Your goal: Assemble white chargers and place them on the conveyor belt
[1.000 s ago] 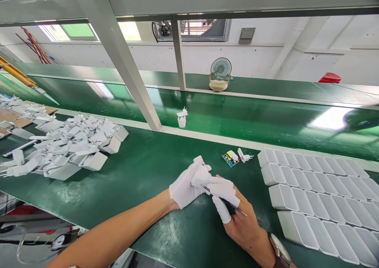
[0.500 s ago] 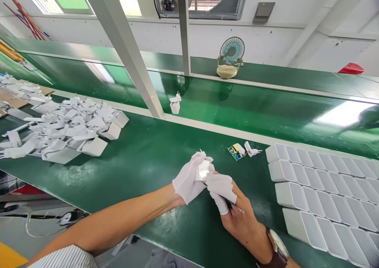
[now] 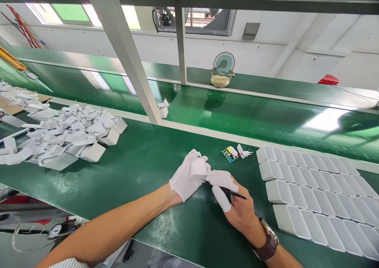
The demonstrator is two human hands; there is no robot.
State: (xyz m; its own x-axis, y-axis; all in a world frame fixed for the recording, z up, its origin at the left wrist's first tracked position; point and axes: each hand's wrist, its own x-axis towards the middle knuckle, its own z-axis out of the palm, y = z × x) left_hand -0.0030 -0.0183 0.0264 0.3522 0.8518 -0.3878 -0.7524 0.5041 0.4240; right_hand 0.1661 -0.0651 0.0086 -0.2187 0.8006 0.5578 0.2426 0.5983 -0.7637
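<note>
My left hand (image 3: 188,177), in a white glove, is closed around a small white plastic casing (image 3: 199,168) above the green bench. My right hand (image 3: 237,208) wears white finger covers and grips a slim black tool (image 3: 232,191). The tool's near end points at the casing's lower edge; whether it touches is hidden by the fingers. Just beyond my hands lies a green circuit board (image 3: 230,154), with a white plug piece (image 3: 243,152) wired to it.
To the left is a heap of white casings and plug parts (image 3: 79,133). Rows of open white casings (image 3: 299,185) stand at the right. A slanted metal post (image 3: 130,58) rises from the bench's back edge. A small fan (image 3: 222,68) sits on the far ledge.
The camera view has tilted upward and shifted slightly. The casing has turned in my left hand, its bright face less visible. The black tool has swung so more of its length shows.
</note>
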